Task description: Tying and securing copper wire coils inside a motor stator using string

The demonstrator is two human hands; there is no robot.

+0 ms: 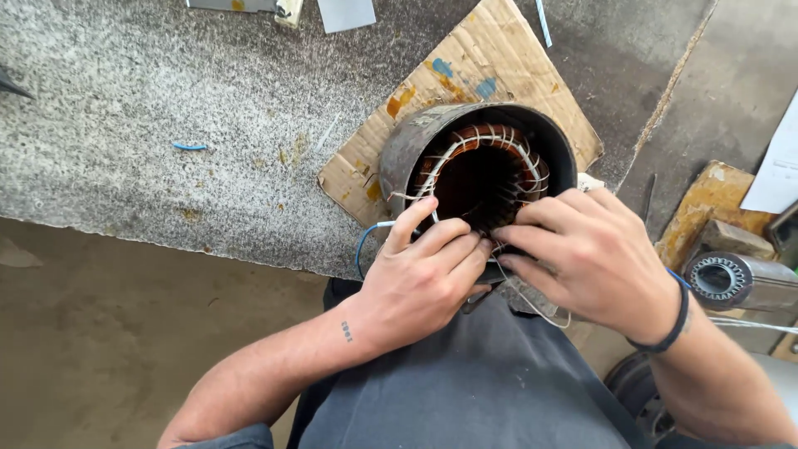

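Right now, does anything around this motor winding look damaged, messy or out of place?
The brown cardboard sheet under the dark round motor housing is torn and stained with orange and blue. A stray blue wire offcut lies on the speckled grey bench. Otherwise nothing stands out.

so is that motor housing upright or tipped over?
Tipped: the motor housing lies on the cardboard, its open end angled toward the camera, copper windings visible inside. Left hand and right hand are at its rim.

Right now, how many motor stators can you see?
2. One stator sits on the cardboard, with both hands at its near rim. A smaller stator lies at the right edge. Others may be out of frame.
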